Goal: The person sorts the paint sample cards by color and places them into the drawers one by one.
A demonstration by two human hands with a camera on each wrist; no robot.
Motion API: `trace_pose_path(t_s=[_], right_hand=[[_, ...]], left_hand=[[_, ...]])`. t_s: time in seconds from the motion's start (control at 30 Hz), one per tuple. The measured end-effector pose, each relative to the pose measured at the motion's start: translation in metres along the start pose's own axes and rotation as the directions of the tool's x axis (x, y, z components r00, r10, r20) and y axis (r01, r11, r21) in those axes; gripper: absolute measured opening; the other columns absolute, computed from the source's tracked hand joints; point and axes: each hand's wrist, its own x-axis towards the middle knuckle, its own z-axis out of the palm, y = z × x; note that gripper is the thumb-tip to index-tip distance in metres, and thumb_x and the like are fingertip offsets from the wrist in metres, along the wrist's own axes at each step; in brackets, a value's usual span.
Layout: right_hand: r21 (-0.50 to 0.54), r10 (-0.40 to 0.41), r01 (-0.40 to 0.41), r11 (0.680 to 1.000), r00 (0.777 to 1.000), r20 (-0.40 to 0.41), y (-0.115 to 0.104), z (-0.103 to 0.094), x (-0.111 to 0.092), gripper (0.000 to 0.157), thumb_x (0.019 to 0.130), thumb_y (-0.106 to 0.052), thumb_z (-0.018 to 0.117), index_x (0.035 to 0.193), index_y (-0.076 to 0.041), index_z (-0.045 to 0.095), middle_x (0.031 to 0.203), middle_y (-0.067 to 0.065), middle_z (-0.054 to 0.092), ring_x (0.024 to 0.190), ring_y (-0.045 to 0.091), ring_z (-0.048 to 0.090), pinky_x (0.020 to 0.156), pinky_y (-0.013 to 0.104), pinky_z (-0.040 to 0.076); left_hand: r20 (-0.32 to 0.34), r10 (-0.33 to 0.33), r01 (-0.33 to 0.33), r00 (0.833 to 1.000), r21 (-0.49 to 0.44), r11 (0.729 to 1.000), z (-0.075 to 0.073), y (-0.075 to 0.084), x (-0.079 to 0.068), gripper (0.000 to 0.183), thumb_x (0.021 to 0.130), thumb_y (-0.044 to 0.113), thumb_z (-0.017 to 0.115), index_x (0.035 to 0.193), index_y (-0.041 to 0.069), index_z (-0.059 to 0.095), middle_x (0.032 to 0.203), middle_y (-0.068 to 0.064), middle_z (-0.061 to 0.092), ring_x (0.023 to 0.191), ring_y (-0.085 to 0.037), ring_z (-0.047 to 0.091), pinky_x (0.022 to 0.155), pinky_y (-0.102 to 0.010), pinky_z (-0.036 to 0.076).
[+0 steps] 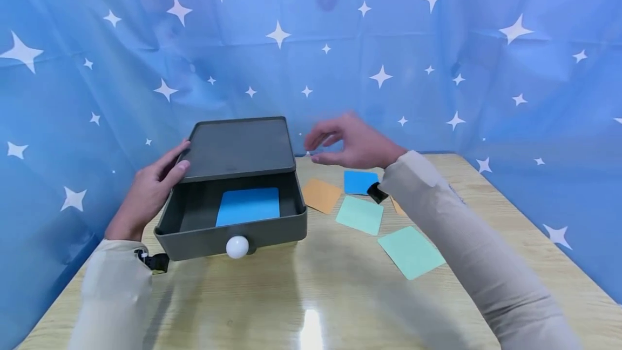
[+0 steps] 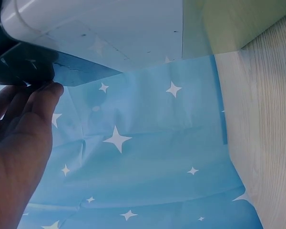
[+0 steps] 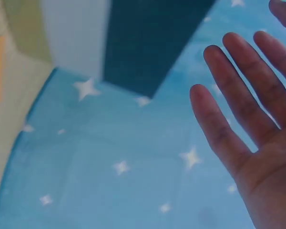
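Observation:
My left hand (image 1: 153, 188) holds the left edge of a dark grey drawer unit (image 1: 240, 145), thumb on its top near the front corner and fingers against the side. The top drawer (image 1: 194, 242), with a white round knob (image 1: 237, 247), is pulled out, and a blue card (image 1: 249, 206) lies inside. White (image 3: 78, 38) and yellowish lower sections of the unit show in the wrist views. My right hand (image 1: 357, 142) hovers in the air to the right of the unit, slightly blurred. In the right wrist view its fingers (image 3: 245, 107) are spread, holding nothing.
On the wooden table (image 1: 243, 307), right of the unit, lie an orange card (image 1: 322, 195), another blue card (image 1: 359, 181) and two pale green cards (image 1: 412, 253). A second orange card (image 1: 397, 207) is mostly hidden by my right sleeve. A blue star-patterned curtain (image 1: 311, 69) surrounds the table.

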Motion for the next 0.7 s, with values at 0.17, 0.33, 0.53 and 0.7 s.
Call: trace_pose_path(t_s=[0.17,0.33,0.53,0.7], right_hand=[[-0.044,0.147,-0.146,0.988,0.989,0.022,0.042,0.01,-0.012,0.02,0.091,-0.016,0.074,0.11,-0.012,0.073,0.112,0.004,0.073,0.108,0.022,0.069,0.1,0.047,0.057],[-0.17,0.255,-0.241,0.955,0.965,0.066,0.09,0.027,-0.019,0.029,0.087,-0.016,0.079,0.115,-0.01,0.073,0.12,0.009,0.072,0.114,0.03,0.068,0.096,0.049,0.058],[-0.281,0.373,-0.321,0.904,0.915,0.155,0.145,0.048,-0.022,0.045,0.086,-0.017,0.08,0.128,-0.007,0.066,0.135,0.014,0.064,0.128,0.037,0.058,0.105,0.051,0.052],[-0.306,0.519,-0.45,0.839,0.83,0.201,0.183,0.055,-0.027,0.061,0.085,-0.017,0.081,0.14,-0.006,0.057,0.146,0.017,0.055,0.138,0.041,0.047,0.111,0.056,0.046]], left_hand=[[0.011,-0.012,0.012,1.0,-0.006,1.0,0.001,0.0,0.0,0.058,0.106,0.048,0.041,0.16,0.04,0.019,0.171,-0.002,0.013,0.156,-0.041,0.013,0.115,-0.074,0.023],[0.021,-0.022,0.022,1.0,-0.001,1.0,0.001,0.002,0.001,0.059,0.106,0.05,0.041,0.159,0.042,0.018,0.171,-0.002,0.012,0.156,-0.041,0.013,0.115,-0.074,0.023],[0.034,-0.039,0.038,0.999,0.028,0.999,-0.001,0.002,0.001,0.06,0.105,0.051,0.041,0.159,0.042,0.017,0.171,-0.007,0.012,0.155,-0.043,0.015,0.114,-0.074,0.025],[0.037,-0.025,0.023,0.999,0.052,0.998,-0.004,0.002,0.002,0.059,0.105,0.05,0.041,0.159,0.042,0.018,0.17,-0.01,0.014,0.154,-0.045,0.018,0.114,-0.073,0.026]])
